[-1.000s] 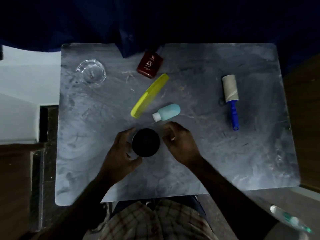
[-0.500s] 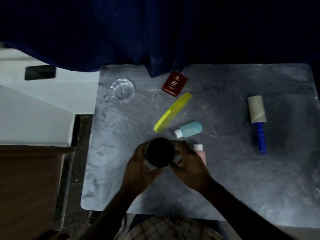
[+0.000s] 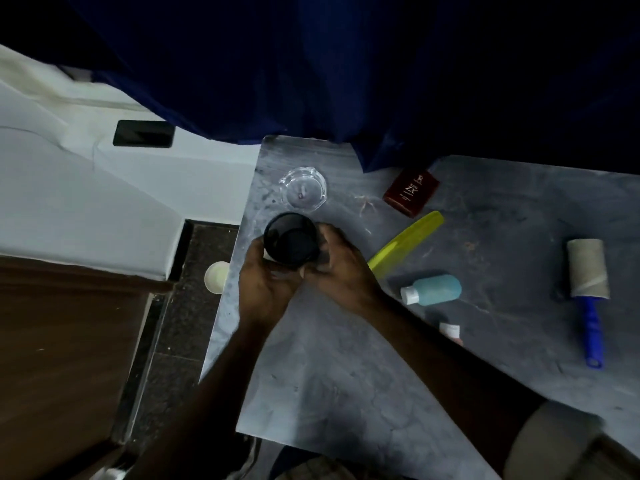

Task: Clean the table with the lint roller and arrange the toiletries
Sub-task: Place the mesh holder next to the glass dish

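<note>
Clearly, the left hand [image 3: 266,289] and right hand [image 3: 341,271] both grip a black cup [image 3: 291,242] at the left edge of the surface [image 3: 346,375], beside a glass dish [image 3: 304,188]. The lint roller [image 3: 587,282] lies well apart, to the right.

Grey table [image 3: 346,393] bears comb [image 3: 405,245], bottle [image 3: 434,289], lint roller [image 3: 587,282].

Likely bedroom: white bedsheet [image 3: 86,202], blue curtain [image 3: 311,81].
</note>
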The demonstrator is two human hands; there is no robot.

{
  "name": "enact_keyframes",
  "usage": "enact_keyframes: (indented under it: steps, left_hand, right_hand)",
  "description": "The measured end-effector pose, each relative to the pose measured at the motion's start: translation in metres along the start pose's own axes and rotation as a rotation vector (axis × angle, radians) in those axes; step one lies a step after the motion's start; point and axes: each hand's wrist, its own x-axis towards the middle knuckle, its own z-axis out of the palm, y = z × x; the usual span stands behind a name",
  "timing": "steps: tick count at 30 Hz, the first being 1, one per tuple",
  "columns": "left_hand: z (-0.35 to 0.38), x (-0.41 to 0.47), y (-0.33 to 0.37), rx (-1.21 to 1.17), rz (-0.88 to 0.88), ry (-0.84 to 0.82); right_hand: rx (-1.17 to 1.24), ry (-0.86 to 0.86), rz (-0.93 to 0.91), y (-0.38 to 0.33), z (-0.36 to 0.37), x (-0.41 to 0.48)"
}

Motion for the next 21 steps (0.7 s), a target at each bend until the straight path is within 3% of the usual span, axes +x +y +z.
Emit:
enact_keyframes:
  steps: [9, 21]
  left_hand:
    - [0.009, 0.016, -0.004, -0.111, -0.019, 0.098]
    - [0.021, 0.013, -0.013, -0.013, -0.109, 0.160]
  right_hand:
    - [0.025, -0.005, 0.058, -0.004, 0.015, 0.024]
    - [-0.013, 0.007, 0.053, 0.005, 0.022, 0.029]
